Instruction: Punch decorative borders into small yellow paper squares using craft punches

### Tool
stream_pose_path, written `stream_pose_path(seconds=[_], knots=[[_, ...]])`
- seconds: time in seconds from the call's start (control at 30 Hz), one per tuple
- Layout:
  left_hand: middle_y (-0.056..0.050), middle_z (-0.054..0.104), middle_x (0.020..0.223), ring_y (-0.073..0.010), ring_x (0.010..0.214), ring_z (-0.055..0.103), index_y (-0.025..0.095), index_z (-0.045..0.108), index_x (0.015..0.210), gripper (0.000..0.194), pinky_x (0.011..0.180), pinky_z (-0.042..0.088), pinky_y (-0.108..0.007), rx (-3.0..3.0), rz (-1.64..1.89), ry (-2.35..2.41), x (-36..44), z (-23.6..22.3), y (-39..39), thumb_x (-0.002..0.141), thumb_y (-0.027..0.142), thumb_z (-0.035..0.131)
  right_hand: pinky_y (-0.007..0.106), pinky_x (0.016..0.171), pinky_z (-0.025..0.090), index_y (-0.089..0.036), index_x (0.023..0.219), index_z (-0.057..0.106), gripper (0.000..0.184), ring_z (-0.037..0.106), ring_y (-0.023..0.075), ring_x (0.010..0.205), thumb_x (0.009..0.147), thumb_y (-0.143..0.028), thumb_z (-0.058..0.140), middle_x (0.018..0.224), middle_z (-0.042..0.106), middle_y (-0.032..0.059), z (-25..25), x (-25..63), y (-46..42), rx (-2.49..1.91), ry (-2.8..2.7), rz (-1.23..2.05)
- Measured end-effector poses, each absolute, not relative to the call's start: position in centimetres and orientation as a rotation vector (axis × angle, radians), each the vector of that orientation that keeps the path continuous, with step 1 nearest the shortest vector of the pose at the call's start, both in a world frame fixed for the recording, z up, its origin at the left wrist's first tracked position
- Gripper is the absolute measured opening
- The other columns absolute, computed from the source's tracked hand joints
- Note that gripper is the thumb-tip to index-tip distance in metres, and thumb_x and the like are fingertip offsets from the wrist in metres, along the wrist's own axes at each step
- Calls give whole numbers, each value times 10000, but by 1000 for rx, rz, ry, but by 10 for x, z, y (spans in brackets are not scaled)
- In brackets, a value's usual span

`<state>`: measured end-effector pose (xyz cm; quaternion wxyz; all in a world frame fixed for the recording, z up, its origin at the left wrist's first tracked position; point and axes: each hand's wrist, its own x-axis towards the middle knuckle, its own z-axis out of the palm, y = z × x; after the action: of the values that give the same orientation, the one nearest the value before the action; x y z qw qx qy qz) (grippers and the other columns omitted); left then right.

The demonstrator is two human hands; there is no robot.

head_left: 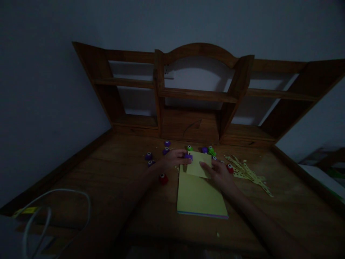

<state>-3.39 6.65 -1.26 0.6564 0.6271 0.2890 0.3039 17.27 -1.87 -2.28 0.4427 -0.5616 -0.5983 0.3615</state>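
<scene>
Worktop (124, 158) is extending past paper stack (201, 196) to its near edge; red punch (163, 179) is bounding left, punched strips (250, 174) right. Small yellow sheet (198, 167), squarish, is sitting over stack's far end, far edge facing shelf unit (198, 94). Left hand (174, 158): grip holding purple punch (189, 157) at sheet's left edge. Right hand (221, 175): grip pinching sheet's right side, thumb on top.
</scene>
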Motion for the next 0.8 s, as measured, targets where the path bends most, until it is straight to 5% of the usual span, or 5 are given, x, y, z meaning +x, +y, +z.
stream_pose_path(seconds=[0.2, 0.8], knots=[[-130, 693, 968, -206, 899, 642, 85, 621, 1057, 574, 852, 468, -336, 1400, 691, 683, -36, -7, 63, 560, 267, 842, 300, 544, 491, -117, 909, 676, 488, 653, 232, 679, 783, -576, 566, 824, 712, 96, -23, 172, -19, -1400, -1434, 942], [-86, 698, 944, -188, 890, 641, 149, 655, 998, 462, 835, 481, -317, 1385, 736, 693, -33, -11, 63, 598, 311, 819, 300, 517, 464, -136, 810, 686, 500, 626, 234, 630, 757, -615, 551, 704, 694, 75, -25, 170, -19, -1447, -1482, 822]])
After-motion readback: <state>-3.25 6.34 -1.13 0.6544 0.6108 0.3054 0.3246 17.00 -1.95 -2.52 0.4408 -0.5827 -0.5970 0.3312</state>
